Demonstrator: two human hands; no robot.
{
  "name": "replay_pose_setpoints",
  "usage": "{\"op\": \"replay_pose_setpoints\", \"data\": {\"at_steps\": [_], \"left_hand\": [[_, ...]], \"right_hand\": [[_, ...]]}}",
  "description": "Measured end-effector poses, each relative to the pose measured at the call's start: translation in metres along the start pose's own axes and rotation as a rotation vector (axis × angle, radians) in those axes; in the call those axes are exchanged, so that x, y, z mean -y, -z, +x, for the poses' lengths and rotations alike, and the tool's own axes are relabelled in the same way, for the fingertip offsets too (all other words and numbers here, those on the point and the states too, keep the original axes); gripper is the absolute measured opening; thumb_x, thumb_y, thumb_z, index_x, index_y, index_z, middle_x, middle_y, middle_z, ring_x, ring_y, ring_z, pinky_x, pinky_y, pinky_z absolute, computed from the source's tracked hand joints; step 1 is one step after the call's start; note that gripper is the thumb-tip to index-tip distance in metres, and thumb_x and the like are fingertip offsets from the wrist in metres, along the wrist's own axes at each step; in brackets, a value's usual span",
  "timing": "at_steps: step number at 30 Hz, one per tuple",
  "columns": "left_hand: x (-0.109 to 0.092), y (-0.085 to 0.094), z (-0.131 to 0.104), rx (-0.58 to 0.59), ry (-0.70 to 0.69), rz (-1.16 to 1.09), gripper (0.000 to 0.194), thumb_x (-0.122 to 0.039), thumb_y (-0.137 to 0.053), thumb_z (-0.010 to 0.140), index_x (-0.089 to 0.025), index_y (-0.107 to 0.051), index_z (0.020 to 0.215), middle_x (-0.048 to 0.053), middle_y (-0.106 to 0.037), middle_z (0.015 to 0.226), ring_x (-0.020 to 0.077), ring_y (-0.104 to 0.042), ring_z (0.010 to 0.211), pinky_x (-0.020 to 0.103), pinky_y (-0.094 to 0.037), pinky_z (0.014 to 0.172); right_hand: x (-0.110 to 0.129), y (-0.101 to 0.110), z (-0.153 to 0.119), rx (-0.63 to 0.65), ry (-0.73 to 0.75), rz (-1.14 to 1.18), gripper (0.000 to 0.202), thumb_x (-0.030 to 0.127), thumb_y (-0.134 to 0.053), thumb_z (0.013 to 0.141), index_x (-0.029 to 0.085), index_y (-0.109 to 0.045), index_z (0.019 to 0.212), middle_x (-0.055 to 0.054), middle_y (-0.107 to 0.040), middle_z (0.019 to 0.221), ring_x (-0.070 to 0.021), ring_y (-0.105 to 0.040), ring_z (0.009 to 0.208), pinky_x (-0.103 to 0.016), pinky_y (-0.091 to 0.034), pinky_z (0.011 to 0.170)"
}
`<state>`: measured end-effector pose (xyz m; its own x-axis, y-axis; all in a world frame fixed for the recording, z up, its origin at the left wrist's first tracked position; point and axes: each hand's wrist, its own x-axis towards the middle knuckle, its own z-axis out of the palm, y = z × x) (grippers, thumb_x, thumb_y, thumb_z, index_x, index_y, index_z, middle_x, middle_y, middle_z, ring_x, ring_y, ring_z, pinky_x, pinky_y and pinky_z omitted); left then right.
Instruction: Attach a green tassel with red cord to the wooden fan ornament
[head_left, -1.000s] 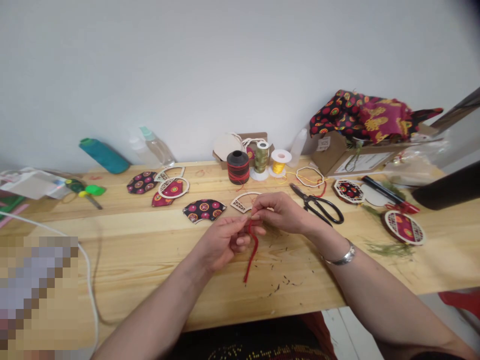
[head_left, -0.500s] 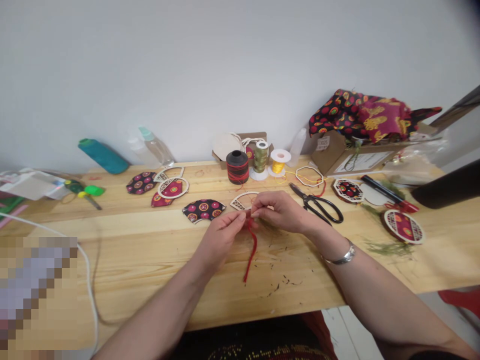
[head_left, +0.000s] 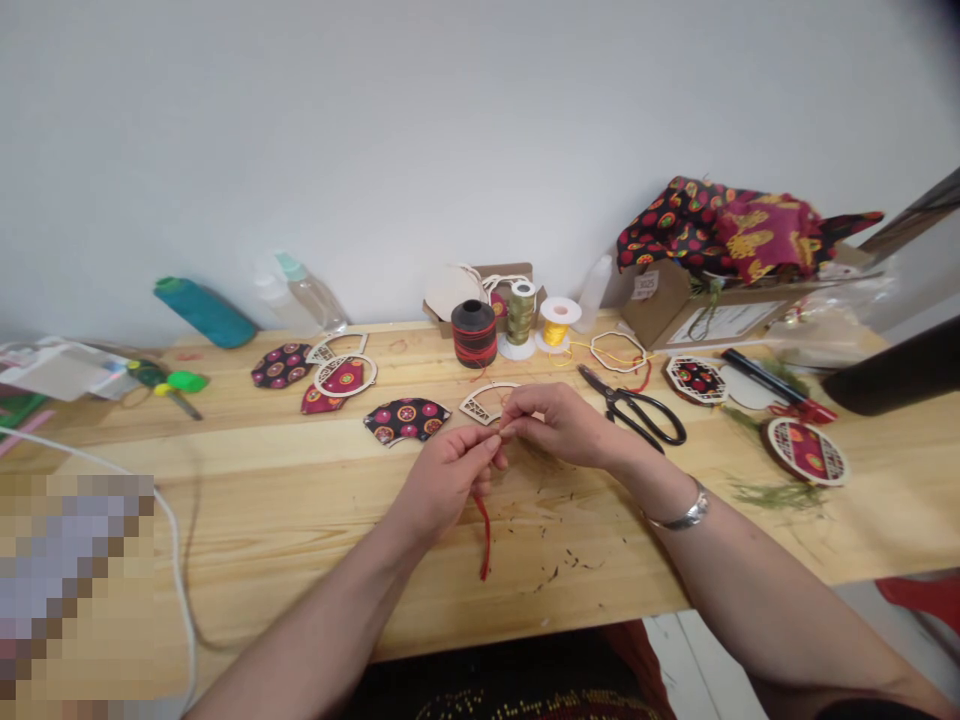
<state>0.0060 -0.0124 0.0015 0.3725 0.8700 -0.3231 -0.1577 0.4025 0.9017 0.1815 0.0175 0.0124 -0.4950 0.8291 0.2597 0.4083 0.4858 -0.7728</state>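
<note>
My left hand (head_left: 457,470) is closed around a red cord (head_left: 484,535), whose loose end hangs down over the table. My right hand (head_left: 551,425) is pinched, its fingertips meeting those of my left hand; whatever lies between them is too small to make out. Just behind the hands is a fan-shaped wooden frame (head_left: 477,406), partly covered by my right fingers. A fan-shaped patterned fabric piece (head_left: 407,421) lies to the left of it. Black scissors (head_left: 637,412) rest to the right of my right hand.
Thread spools (head_left: 475,335) stand near the wall. A cardboard box (head_left: 660,300) with patterned cloth (head_left: 772,235) is at the back right, and round ornaments (head_left: 806,452) lie in front of it. A teal thread cone (head_left: 206,312) and a white cable (head_left: 176,550) are on the left.
The red cord has shifted left and down, now hanging beneath my left hand. My left fingers have curled in more, while my right hand has barely moved.
</note>
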Motion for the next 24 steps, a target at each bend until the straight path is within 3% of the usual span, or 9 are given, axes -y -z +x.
{"op": "replay_pose_setpoints", "data": {"at_steps": [8,13,16,20,24], "left_hand": [[0.002,0.002,0.002,-0.037,-0.032,0.090,0.015,-0.026,-0.064,0.075,-0.013,-0.065,0.068,-0.002,-0.058,0.058,0.0020,-0.036,0.039,0.017,-0.025,0.039],[-0.002,0.000,0.002,-0.096,0.013,0.021,0.019,-0.028,-0.071,0.068,-0.011,-0.070,0.075,-0.001,-0.058,0.055,0.0013,-0.033,0.038,0.016,-0.022,0.037],[-0.003,0.000,0.002,-0.116,0.028,-0.015,0.023,-0.030,-0.074,0.064,-0.009,-0.071,0.074,-0.001,-0.057,0.054,0.0012,-0.033,0.039,0.015,-0.021,0.037],[-0.003,0.001,0.003,-0.140,0.042,-0.068,0.026,-0.030,-0.077,0.060,-0.009,-0.072,0.074,-0.001,-0.057,0.053,0.0007,-0.032,0.039,0.014,-0.019,0.037],[-0.004,0.002,0.004,-0.149,0.036,-0.097,0.026,-0.030,-0.078,0.059,-0.009,-0.073,0.074,0.000,-0.057,0.053,0.0005,-0.031,0.039,0.014,-0.018,0.036]], "right_hand": [[-0.001,-0.003,0.000,0.016,-0.005,0.036,0.012,0.011,-0.057,0.082,0.015,-0.064,0.073,0.001,-0.062,0.068,-0.0088,-0.053,0.064,-0.020,-0.040,0.063],[0.003,0.009,0.000,-0.173,0.016,-0.142,0.012,0.019,-0.053,0.088,0.015,-0.064,0.087,-0.004,-0.064,0.085,-0.0133,-0.057,0.080,-0.025,-0.042,0.074],[0.016,0.030,-0.006,-0.178,-0.168,-0.485,0.016,0.022,-0.051,0.090,0.014,-0.065,0.089,-0.008,-0.065,0.092,-0.0164,-0.057,0.084,-0.028,-0.041,0.075],[0.023,0.053,-0.031,0.086,-0.516,-0.955,0.017,0.021,-0.052,0.086,0.013,-0.065,0.078,-0.010,-0.065,0.078,-0.0194,-0.060,0.071,-0.028,-0.037,0.061],[0.009,0.057,-0.068,0.128,-0.579,-1.128,0.018,0.020,-0.051,0.084,0.013,-0.062,0.073,-0.012,-0.065,0.072,-0.0209,-0.062,0.068,-0.028,-0.036,0.058]]}}
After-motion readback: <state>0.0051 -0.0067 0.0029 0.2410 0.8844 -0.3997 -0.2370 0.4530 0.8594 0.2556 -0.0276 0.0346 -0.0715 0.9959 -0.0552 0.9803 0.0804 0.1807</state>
